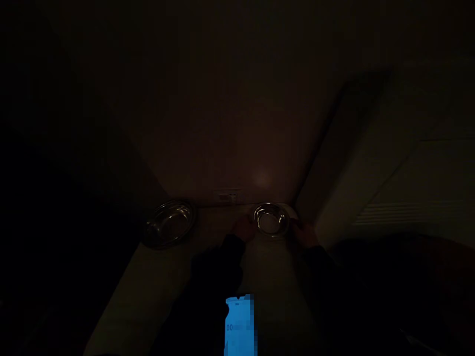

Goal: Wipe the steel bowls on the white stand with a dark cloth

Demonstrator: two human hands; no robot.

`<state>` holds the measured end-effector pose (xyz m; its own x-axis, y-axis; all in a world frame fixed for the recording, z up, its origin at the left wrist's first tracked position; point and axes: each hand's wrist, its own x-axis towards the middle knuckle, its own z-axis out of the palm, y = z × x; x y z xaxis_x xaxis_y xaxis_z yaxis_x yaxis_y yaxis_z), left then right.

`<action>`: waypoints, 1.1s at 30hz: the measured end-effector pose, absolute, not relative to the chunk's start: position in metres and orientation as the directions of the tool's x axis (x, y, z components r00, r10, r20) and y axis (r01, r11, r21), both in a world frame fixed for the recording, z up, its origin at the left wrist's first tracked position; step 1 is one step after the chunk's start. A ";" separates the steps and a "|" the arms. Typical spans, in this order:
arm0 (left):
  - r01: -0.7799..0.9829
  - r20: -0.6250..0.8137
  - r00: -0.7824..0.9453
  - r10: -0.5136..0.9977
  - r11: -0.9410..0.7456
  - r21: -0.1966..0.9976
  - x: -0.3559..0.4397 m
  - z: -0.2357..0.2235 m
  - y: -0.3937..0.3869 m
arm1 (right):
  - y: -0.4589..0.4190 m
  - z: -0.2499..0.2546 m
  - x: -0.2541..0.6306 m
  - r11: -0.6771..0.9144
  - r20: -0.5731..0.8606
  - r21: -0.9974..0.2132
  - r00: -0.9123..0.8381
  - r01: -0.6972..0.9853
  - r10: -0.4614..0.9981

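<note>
The scene is very dark. A small shiny metal bowl [271, 220] sits on a pale counter [156, 282] near the back wall. My left hand [244, 229] touches the bowl's left rim and my right hand [305, 234] touches its right rim; both come out of dark sleeves. The fingers look curled around the rim, though the dim light hides detail. A larger shallow metal dish [169, 223] rests on the counter to the left, apart from both hands.
A wall socket [227, 196] is on the back wall behind the bowls. A pale cabinet or appliance side [356, 188] rises on the right. A glowing blue screen-like patch [240, 326] shows at the bottom centre.
</note>
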<state>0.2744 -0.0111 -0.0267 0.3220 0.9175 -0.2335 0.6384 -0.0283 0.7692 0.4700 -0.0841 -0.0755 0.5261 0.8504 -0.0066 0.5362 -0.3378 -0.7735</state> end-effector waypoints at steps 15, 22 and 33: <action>0.695 -0.174 -0.082 0.981 0.182 0.695 0.103 -0.020 -0.072 | -0.104 -0.037 0.352 0.121 0.065 -0.749 -0.110 0.652 0.992; 0.457 -0.319 0.008 0.948 0.280 0.844 0.092 -0.053 -0.106 | -0.086 -0.050 0.292 0.014 -0.126 -0.788 -0.184 0.615 0.975; 0.252 0.027 0.186 0.982 -0.074 0.965 0.085 -0.061 -0.114 | -0.077 -0.057 0.263 -0.079 -0.127 -0.975 -0.226 0.209 0.966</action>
